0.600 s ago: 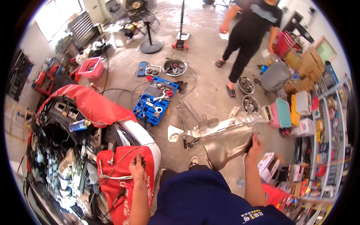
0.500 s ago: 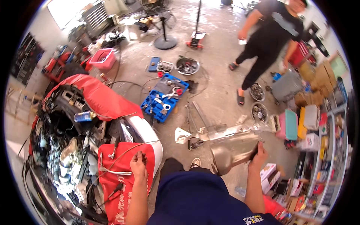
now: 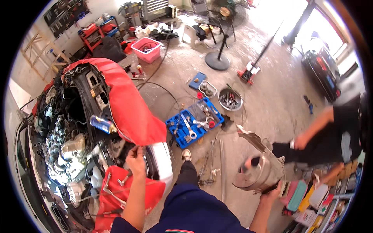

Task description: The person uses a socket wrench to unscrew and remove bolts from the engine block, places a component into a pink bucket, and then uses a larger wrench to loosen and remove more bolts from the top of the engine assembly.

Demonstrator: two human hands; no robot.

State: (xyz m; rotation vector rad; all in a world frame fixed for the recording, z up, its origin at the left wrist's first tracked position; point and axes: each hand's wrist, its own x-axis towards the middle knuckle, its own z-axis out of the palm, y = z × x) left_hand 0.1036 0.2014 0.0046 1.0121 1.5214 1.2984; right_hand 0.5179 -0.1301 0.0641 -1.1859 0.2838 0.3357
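Note:
My left hand (image 3: pixel 136 161) is beside the headlight of the opened car, its fingertips pinched together at the lower corner of a red fender cover (image 3: pixel 126 91). Whether anything is between those fingers is too small to tell. My right hand (image 3: pixel 271 193) grips the lower edge of a dull, shaped metal panel (image 3: pixel 258 173) with a rounded bulge and a long arm reaching up from it. Below my left wrist, a second red cover (image 3: pixel 151 194) lies over the car's front edge with a ratchet-like tool (image 3: pixel 123 180) on it. A blue spray can (image 3: pixel 103 124) rests at the engine bay.
Ahead on the floor is a blue tool case (image 3: pixel 194 122) with wrenches, beside a metal bowl (image 3: pixel 230 98) of parts. A floor fan (image 3: pixel 217 61) and a floor jack (image 3: pixel 248 72) stand farther off. A person in black (image 3: pixel 326 136) leans in close on the right.
The view has swung right. My left hand has moved up to the headlight area, and the metal panel in my right hand has tilted. The other person has come nearer to the panel.

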